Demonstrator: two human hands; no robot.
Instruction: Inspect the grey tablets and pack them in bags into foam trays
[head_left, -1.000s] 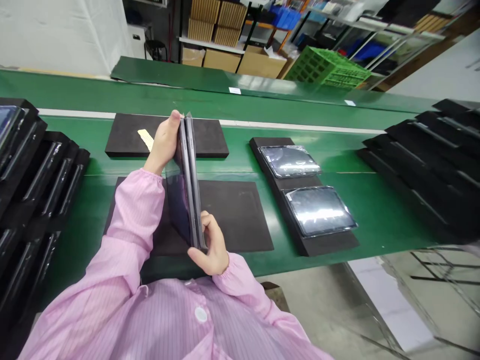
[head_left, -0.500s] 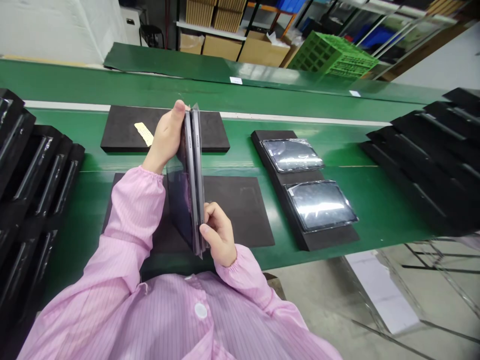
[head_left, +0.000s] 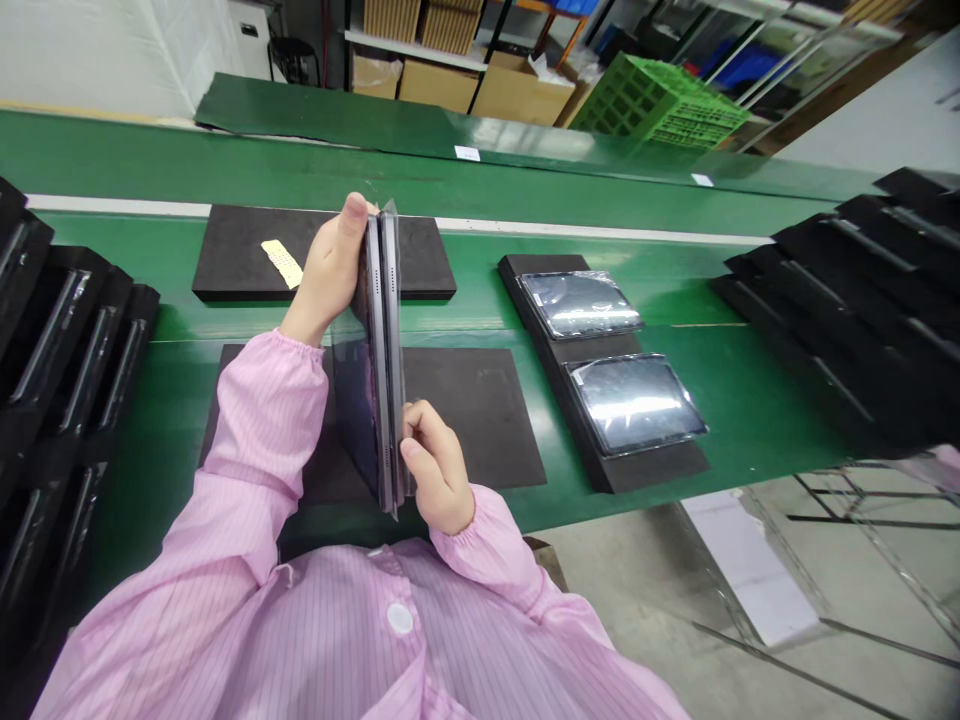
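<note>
Two slim grey tablets point(head_left: 384, 350) stand on edge, face to face or back to back, over a flat black foam pad point(head_left: 472, 415). Clear plastic film sticks out around their edges. My left hand point(head_left: 334, 262) is wrapped around their far end, thumb on top. Low on their right side, the curled fingers and thumb of my right hand point(head_left: 439, 470) pinch at the near end; whether they grip the tablet or only its film is hard to see. The dark screen of the left tablet faces left, partly behind my left wrist.
On a black foam tray point(head_left: 555, 380) to the right lie two film-wrapped tablets point(head_left: 634, 400). Behind, a black foam block point(head_left: 247, 255) bears a yellow label sheet point(head_left: 283, 264). Stacked black foam trays stand at left point(head_left: 82, 340) and right point(head_left: 847, 330) on the green bench point(head_left: 450, 510).
The whole view has shifted slightly, so the bench and trays sit a little higher and further left. Both hands keep nearly the same hold on the two tablets.
</note>
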